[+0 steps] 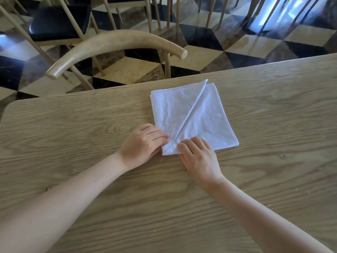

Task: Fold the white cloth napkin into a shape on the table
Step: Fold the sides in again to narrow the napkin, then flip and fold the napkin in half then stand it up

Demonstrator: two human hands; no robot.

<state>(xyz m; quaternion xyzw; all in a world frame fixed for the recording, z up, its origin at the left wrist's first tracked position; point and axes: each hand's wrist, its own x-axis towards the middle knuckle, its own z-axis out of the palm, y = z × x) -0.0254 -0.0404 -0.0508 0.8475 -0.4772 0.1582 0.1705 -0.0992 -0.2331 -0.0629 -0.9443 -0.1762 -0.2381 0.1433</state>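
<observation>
The white cloth napkin (193,115) lies flat on the wooden table (91,179) as a folded square. A diagonal crease runs from its far corner to its near-left corner. My left hand (144,143) sits at the napkin's near-left edge, its curled fingers pinching the cloth beside the crease; the thumb is hidden. From the right, my right hand (198,156) rests on the same near corner. Its fingers are bent and their tips hold the cloth just right of the crease. The two hands are almost touching at that corner.
A wooden chair with a curved backrest (113,46) stands at the table's far edge, left of the napkin. More chairs (58,24) stand behind it on a black-and-cream checkered floor. Bare table surface surrounds the napkin.
</observation>
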